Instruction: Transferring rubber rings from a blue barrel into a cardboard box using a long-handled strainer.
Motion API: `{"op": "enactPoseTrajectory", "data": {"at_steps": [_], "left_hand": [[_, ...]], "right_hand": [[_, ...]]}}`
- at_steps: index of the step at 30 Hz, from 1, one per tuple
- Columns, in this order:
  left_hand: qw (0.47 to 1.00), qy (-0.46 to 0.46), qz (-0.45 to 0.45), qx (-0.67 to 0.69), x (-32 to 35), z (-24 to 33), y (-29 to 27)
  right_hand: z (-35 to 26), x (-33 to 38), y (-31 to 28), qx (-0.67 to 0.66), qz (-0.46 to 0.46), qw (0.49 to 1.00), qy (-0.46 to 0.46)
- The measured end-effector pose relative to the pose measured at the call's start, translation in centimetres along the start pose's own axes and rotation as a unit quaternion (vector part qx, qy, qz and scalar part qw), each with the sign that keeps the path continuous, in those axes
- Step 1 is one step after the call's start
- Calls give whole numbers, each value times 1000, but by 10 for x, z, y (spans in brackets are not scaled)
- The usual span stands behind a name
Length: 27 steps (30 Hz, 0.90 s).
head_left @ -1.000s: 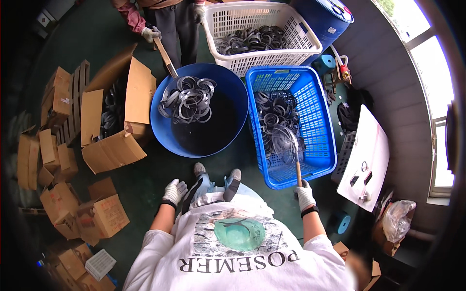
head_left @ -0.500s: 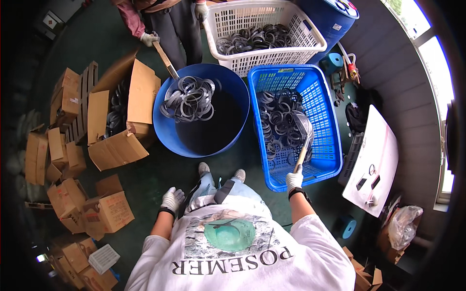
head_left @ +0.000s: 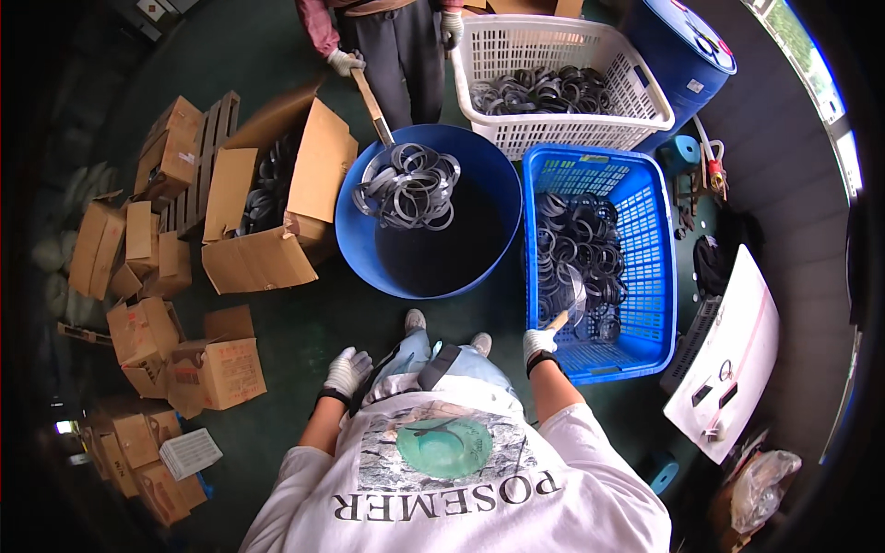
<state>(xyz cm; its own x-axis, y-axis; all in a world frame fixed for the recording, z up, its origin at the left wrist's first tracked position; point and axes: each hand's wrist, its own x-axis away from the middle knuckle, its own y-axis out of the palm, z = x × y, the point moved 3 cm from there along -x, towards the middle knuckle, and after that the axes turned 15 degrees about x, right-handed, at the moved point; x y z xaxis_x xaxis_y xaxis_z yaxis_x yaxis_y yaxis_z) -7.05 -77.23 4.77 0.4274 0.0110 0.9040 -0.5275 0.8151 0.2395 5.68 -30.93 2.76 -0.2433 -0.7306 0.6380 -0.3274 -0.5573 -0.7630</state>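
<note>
My right hand (head_left: 539, 344), in a pale knitted glove, grips the short wooden handle of a mesh strainer (head_left: 572, 293) at the near left rim of the blue basket (head_left: 666, 304). The strainer's bowl is down among dark rings (head_left: 604, 258) inside that basket. My left hand (head_left: 348, 371), gloved too, hangs beside my left thigh with its fingers loosely apart and nothing in them. Ahead stands a round blue tub (head_left: 350, 249) with dark contents. A co-worker's gloved hand (head_left: 347, 63) holds a wooden-handled scoop over it, heaped with grey rings (head_left: 410, 189).
A white basket (head_left: 544, 129) of rings stands beyond, beside a blue drum (head_left: 687, 55). An open carton (head_left: 263, 263) with dark rings is left of the tub; more cartons (head_left: 217, 373) and a pallet (head_left: 207, 161) lie farther left. At right stands a white board (head_left: 728, 369).
My right hand and the strainer have come left and nearer within the blue basket, its bowl now low at the near left. The whole view has shifted; the co-worker still holds the loaded scoop over the tub.
</note>
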Motion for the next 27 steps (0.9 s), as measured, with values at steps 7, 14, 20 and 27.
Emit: {"op": "enactPoseTrajectory", "data": {"at_steps": [7, 14, 20, 27], "left_hand": [[999, 9, 51, 11, 6, 8, -48], [999, 5, 43, 12, 33, 1, -44], [999, 14, 42, 14, 35, -4, -39], [999, -31, 18, 27, 30, -10, -65]], "right_hand": [[-30, -28, 16, 113, -50, 972, -199], [-25, -71, 58, -194, -248, 946, -70], [-10, -75, 76, -266, -257, 929, -30], [-11, -43, 57, -261, -290, 921, 6]]}}
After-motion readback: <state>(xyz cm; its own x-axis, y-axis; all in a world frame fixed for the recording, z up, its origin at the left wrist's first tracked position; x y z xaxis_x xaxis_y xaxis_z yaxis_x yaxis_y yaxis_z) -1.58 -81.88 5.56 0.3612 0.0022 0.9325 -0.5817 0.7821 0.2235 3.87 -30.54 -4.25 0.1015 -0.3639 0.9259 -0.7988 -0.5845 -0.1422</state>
